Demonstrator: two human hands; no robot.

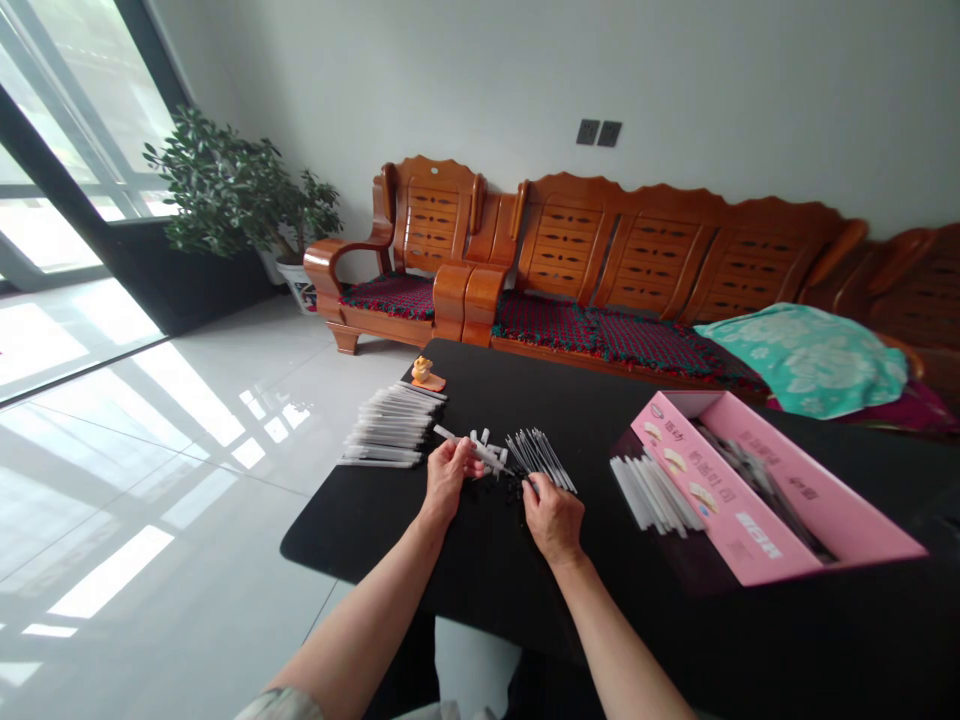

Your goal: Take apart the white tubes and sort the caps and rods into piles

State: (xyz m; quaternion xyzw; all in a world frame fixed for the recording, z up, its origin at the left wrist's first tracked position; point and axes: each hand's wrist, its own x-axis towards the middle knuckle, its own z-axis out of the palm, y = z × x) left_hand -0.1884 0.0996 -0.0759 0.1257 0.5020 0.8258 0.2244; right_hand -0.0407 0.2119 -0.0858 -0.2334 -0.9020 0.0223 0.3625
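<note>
My left hand [450, 475] is closed on a whitish, translucent pen barrel [474, 448], which slants down to the right. Close by on the right, my right hand [553, 515] is closed, its fingertips pinched near the barrel's lower end; what they hold is too small to make out. Just beyond it lies a fan of thin pen refills [541, 456]. Short white pieces [486, 437] and several small black pieces [513, 490] are scattered between the hands. To the left, a row of frosted pens [394, 425] lies side by side.
A pink box [731, 505] with dark slender items inside stands at the right of the black table [360, 515]. White tubes [654, 492] lie against its left side. A small yellow figurine [424, 372] sits near the far left edge. Behind the table is a wooden sofa [637, 250].
</note>
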